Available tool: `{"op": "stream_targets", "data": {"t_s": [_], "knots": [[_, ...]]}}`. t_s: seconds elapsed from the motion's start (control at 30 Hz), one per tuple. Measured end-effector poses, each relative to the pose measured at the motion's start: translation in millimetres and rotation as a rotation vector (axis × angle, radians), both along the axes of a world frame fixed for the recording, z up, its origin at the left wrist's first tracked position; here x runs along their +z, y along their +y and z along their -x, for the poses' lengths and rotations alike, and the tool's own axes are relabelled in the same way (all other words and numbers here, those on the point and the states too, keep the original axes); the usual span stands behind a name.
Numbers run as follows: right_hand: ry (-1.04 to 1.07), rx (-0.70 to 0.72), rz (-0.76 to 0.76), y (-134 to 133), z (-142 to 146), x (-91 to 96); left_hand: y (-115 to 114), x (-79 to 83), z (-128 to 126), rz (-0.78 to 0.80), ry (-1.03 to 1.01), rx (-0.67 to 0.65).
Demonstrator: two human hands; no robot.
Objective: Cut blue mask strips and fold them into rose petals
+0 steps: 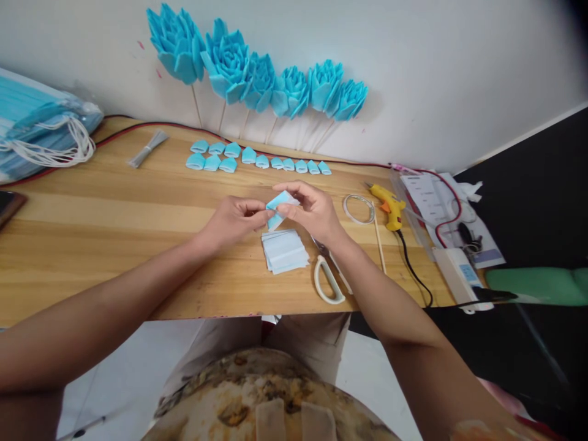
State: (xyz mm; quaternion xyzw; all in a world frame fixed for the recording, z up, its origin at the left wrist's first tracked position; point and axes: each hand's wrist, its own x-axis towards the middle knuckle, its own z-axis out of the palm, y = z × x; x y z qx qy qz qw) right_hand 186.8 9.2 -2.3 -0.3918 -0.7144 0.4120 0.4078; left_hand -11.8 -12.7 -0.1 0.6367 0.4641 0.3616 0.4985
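Observation:
Between both hands is a folded blue-and-white fabric piece (280, 201), held just above the table. My left hand (237, 218) pinches its lower left edge between thumb and finger. Thumb and fingers of my right hand (313, 208) grip its right side. Right below lies a stack of pale fabric squares (285, 252), their edges slightly uneven. Scissors (327, 280) with white handles rest under my right wrist, their blades partly hidden. Beyond the hands, small folded blue petals (248, 155) stand in rows along the table.
Blue flowers on sticks (227, 61) lean on the back wall. A bag of blue masks (41, 131) and a bundle of thin strips (147, 149) are at left. Right of my hands lie a wire ring (359, 209), a yellow glue gun (389, 207) and a power strip (462, 275).

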Motion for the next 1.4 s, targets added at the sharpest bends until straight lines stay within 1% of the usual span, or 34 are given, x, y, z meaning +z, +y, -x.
{"op": "stream_targets", "data": {"t_s": [0.1,0.23,0.43,0.53,0.7,0.83,1.03,1.27,1.4], "knots": [[0.023,-0.045,-0.016,-1.1,2.1,1.9,-0.8,-0.2,-0.3,-0.017,0.009,-0.026],[0.044,-0.037,-0.048,-1.3,3.1,1.9,-0.3,-0.3,-0.2,-0.001,0.001,-0.026],[-0.007,-0.056,-0.096,-3.1,2.8,4.4,0.7,-1.1,1.3,0.003,-0.007,-0.008],[-0.043,-0.052,-0.162,-3.6,2.6,5.9,2.0,-1.8,2.4,0.015,-0.016,-0.016],[-0.106,-0.005,-0.304,-1.0,0.1,4.9,3.7,-3.3,3.6,0.048,-0.057,-0.015],[-0.118,0.018,-0.368,1.7,-1.9,1.6,3.4,-3.6,3.8,0.064,-0.083,-0.013],[-0.108,0.049,-0.383,2.2,-2.2,0.2,2.8,-3.4,3.6,0.063,-0.093,0.004],[-0.142,0.04,-0.374,1.0,-1.1,0.8,2.3,-0.5,2.6,0.065,-0.127,-0.001],[-0.149,0.056,-0.381,0.6,-1.0,1.8,2.7,-2.4,2.8,0.052,-0.137,0.011]]}}
